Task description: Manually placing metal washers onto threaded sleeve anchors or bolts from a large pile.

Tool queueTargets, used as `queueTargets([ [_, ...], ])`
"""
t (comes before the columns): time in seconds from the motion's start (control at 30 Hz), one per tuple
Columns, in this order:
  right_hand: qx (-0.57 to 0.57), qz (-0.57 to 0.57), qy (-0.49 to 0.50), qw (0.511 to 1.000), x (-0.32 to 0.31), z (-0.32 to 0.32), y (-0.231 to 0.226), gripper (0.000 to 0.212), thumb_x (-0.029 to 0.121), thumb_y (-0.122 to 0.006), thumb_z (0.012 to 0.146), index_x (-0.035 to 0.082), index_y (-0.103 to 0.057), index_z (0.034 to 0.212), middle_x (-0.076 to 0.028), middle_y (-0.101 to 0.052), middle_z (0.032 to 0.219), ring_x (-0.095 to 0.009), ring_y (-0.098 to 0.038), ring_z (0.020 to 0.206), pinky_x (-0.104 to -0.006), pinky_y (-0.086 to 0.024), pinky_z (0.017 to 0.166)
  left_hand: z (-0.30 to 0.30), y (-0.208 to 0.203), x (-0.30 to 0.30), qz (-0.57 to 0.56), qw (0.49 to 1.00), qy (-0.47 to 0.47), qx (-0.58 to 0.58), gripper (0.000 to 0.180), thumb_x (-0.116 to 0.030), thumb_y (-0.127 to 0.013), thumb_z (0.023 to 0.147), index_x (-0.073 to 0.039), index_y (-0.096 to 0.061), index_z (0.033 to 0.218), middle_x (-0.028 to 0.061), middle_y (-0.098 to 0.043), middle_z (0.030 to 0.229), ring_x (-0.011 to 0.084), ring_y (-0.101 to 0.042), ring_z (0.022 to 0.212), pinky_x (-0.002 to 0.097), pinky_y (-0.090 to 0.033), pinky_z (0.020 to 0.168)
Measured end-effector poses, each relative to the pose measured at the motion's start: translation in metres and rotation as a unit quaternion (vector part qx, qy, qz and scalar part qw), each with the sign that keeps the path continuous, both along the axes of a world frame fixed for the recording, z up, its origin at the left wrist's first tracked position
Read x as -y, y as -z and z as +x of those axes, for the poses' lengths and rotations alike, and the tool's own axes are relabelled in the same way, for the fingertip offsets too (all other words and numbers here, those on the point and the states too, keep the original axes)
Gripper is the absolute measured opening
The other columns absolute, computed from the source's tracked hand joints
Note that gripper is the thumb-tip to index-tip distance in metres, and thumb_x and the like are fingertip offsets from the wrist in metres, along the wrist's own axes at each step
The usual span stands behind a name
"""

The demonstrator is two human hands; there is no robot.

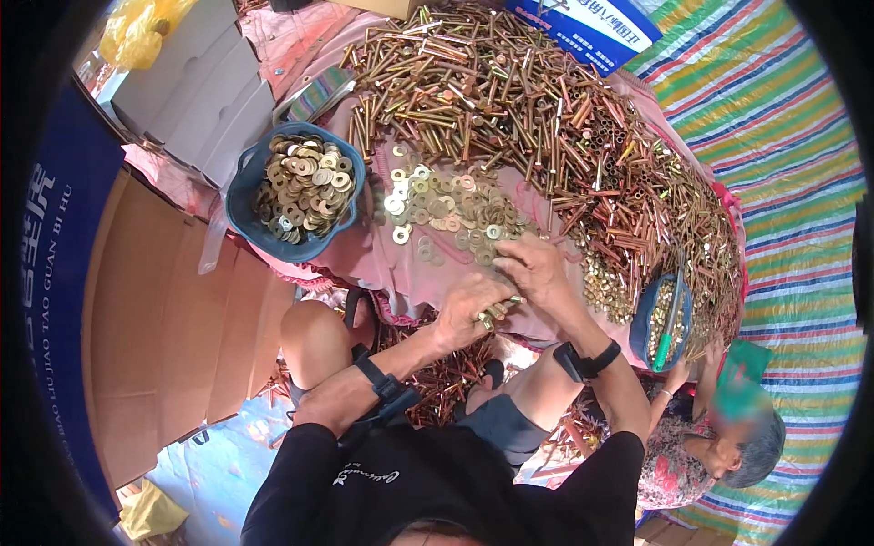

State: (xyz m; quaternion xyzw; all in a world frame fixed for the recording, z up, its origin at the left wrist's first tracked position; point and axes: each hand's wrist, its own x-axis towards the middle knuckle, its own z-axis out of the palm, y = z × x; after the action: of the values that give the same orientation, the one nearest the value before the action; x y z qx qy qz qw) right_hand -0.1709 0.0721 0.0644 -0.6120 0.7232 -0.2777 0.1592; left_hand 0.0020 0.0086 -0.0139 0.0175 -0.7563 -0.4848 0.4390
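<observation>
My left hand [472,308] is closed around a few gold-coloured bolts [492,315], whose ends stick out past the fingers. Close beside it, my right hand [537,270] bends its fingers together at the near edge of a loose spread of flat washers [460,207]. Whatever those fingertips pinch is hidden. The washers lie on a pink cloth [410,278]. To the left, a blue plastic basin [238,205] holds more washers [308,182]. A large heap of long coppery and yellowish bolts [492,86] covers the far side and curves round to the right.
Small nuts [603,289] lie at the right, by a blue basket [648,337] with a green-handled tool [663,350]. Another person [678,455] sits at lower right. Cardboard boxes [164,318] stand left; a blue-and-white box [592,32] lies behind. Striped sheeting [765,173] spreads right.
</observation>
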Motion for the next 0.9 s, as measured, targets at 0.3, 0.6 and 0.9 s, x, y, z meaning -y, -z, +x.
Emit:
queueTargets([
  [0.3, 0.059, 0.008, 0.001, 0.998, 0.0, -0.007, 0.011, 0.016, 0.012, -0.075, 0.091, 0.003, -0.073, 0.103, -0.009, -0.066, 0.082, -0.023, -0.065, 0.07, -0.0356, -0.051, 0.062, -0.003, 0.002, -0.004, 0.125, 0.992, -0.006, 0.023, 0.041, -0.001, -0.072, 0.075, -0.005, -0.069, 0.115, 0.01, -0.071, 0.094, 0.0312, -0.066, 0.085, 0.0408, -0.052, 0.077],
  [0.6, 0.482, 0.056, 0.191, 0.853, -0.042, 0.012, -0.029, 0.021, 0.017, -0.075, 0.097, -0.001, -0.066, 0.105, -0.006, -0.07, 0.081, -0.012, -0.068, 0.064, -0.0238, -0.055, 0.056, -0.003, 0.006, -0.004, 0.124, 0.991, -0.023, 0.032, 0.048, 0.011, -0.066, 0.068, -0.002, -0.068, 0.114, 0.0119, -0.071, 0.093, 0.0309, -0.066, 0.085, 0.0397, -0.052, 0.076],
  [0.9, 0.407, 0.029, 0.206, 0.889, -0.042, 0.027, -0.03, 0.022, 0.016, -0.075, 0.097, -0.001, -0.066, 0.107, -0.007, -0.071, 0.082, -0.012, -0.068, 0.063, -0.024, -0.056, 0.055, -0.004, 0.007, -0.002, 0.114, 0.992, -0.027, 0.035, 0.045, 0.013, -0.061, 0.071, -0.002, -0.068, 0.113, 0.0143, -0.072, 0.097, 0.0324, -0.068, 0.087, 0.0402, -0.054, 0.078],
])
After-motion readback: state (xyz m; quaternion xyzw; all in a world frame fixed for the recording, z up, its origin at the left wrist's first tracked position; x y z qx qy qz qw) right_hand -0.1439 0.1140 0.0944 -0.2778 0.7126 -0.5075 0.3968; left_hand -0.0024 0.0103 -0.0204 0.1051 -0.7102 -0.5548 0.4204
